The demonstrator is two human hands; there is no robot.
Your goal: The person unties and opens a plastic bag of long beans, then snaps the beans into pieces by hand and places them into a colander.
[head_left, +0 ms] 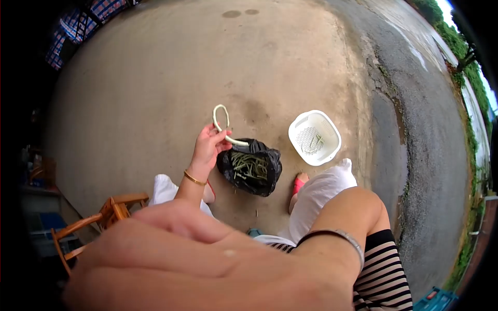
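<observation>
My left hand (pixel 209 145), with a gold bangle at the wrist, pinches a long pale green bean (pixel 227 116). The bean curves in a loop above the fingers, and its other end reaches over the rim of a black plastic bag (pixel 275 160). Inside the open bag lie several more long beans (pixel 249 165). My right hand (pixel 171 254) is large and blurred, close to the camera, crossing over the left forearm. Its fingers cannot be made out. To the right of the bag, a white perforated basket (pixel 332 136) holds a few short green pieces.
A wooden chair (pixel 122 202) stands at the lower left. Feet in red sandals (pixel 299 185) are near the bag and basket. Concrete ground (pixel 155 78) lies ahead, with a grey road (pixel 425 135) on the right. A teal plastic object (pixel 434 299) is at the lower right.
</observation>
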